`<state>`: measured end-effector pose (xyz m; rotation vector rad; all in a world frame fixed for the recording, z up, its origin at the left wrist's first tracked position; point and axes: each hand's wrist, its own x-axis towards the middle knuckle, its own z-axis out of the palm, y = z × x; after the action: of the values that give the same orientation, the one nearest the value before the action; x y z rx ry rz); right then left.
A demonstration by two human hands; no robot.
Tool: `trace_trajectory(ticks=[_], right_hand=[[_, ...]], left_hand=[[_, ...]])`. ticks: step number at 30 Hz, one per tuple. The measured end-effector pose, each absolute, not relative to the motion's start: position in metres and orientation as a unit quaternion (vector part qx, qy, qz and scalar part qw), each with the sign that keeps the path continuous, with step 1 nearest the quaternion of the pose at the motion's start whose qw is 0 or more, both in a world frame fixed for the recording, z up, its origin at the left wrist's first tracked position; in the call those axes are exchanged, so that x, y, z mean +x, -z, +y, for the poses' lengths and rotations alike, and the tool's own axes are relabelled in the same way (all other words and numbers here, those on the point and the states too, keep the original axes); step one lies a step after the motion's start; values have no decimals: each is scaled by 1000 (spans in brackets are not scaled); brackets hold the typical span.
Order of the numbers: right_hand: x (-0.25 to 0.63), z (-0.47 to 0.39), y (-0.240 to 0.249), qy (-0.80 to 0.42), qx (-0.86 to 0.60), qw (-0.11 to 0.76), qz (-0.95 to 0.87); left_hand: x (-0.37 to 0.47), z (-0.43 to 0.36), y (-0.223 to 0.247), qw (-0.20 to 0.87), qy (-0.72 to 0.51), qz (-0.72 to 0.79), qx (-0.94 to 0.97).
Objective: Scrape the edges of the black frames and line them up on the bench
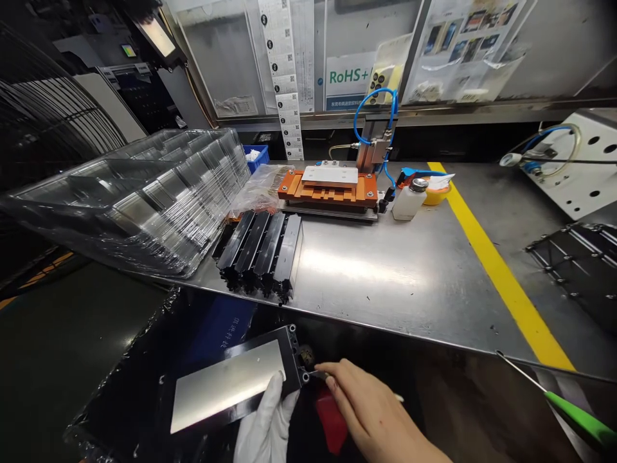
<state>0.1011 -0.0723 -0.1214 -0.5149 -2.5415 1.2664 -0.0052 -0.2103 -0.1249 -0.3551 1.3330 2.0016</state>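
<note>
A black plastic housing (236, 352) with a shiny metal plate (229, 386) on its face is held tilted below the table's front edge. My left hand (267, 418), in a white glove, grips its near right corner, thumb on the plate. Bare, my right hand (369, 408) is closed at the housing's right end beside a screw lug. A thin-bladed tool (318, 373) pokes from its fingertips towards that lug; the palm covers most of the tool. Under the right hand lies something red (331, 421), partly hidden.
Several black housings (263, 247) stand in a row on the metal table (385, 270). Clear plastic trays (173, 180) are stacked left. Behind are an orange fixture (328, 190) and a white bottle (409, 199). A green-handled screwdriver (576, 418) lies at right.
</note>
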Motion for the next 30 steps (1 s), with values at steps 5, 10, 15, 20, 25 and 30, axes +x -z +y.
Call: trace_trajectory(ticks=[5, 10, 15, 20, 25, 30], right_hand=[[92, -61, 117, -159, -126, 187, -961], [82, -59, 119, -73, -91, 196, -974], [82, -60, 127, -49, -74, 201, -976], [82, -60, 128, -54, -71, 228, -970], [81, -56, 125, -78, -62, 256, -962], [80, -50, 122, -77, -17, 276, -958]], left_hand=[[-14, -205, 117, 377, -767, 470, -223], [-4, -204, 114, 335, -789, 493, -151], [2, -206, 120, 319, -810, 478, -116], [-6, -208, 119, 372, -774, 495, -133], [-15, -204, 101, 443, -753, 462, -152], [-26, -204, 93, 522, -725, 423, -151]])
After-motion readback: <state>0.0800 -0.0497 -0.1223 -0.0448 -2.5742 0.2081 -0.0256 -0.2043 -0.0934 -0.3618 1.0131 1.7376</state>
